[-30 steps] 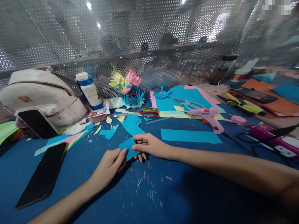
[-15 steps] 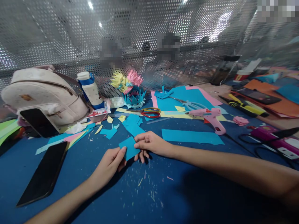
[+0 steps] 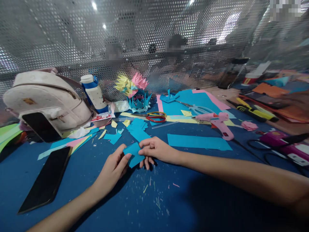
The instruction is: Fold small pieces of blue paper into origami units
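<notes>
A small square of blue paper (image 3: 134, 154) is held between my two hands, just above the blue table. Its left corner is pinched by my left hand (image 3: 117, 166), thumb on top and index finger at the upper edge, where the paper bends slightly. My right hand (image 3: 154, 149) grips the right corner between thumb and index finger, its other fingers curled below. Just beyond lies a pile of cut blue paper pieces (image 3: 138, 129). A blue paper strip (image 3: 199, 142) lies to the right of my right hand.
Red-and-yellow-handled scissors (image 3: 156, 117), light-blue scissors (image 3: 201, 109) and a pink glue gun (image 3: 216, 121) lie beyond my hands. Folded paper flowers (image 3: 138, 100) stand at the back. A black phone (image 3: 45, 180), a bottle (image 3: 94, 93) and a backpack (image 3: 45, 96) are at left.
My left index finger has come up to the paper's upper left edge, and the square now bends there. My right hand keeps its pinch almost unmoved.
</notes>
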### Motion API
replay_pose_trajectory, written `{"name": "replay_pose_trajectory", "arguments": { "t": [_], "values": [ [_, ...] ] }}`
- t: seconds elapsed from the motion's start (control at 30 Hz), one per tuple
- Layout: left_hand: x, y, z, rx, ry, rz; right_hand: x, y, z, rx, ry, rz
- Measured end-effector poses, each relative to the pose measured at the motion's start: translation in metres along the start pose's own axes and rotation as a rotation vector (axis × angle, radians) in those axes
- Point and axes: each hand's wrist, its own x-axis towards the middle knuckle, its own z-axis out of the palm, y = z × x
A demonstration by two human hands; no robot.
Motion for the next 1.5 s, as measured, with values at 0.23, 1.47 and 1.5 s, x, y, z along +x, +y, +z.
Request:
{"name": "replay_pose_trajectory", "arguments": {
  "t": [0.23, 1.47, 1.5],
  "values": [
    [-0.0012, 0.0006, -0.0015, 0.112, 0.048, 0.043, -0.0007, -0.0020, 0.0032, -0.041, 0.014, 0.026],
    [-0.0007, 0.0046, -0.0011, 0.311, -0.057, 0.105, -0.0017, 0.0017, 0.0005, -0.189, 0.135, -0.058],
    [-0.0005, 0.0039, -0.0012, 0.310, -0.052, 0.100, -0.0015, 0.0020, 0.0001, -0.181, 0.140, -0.060]
  ]
}}
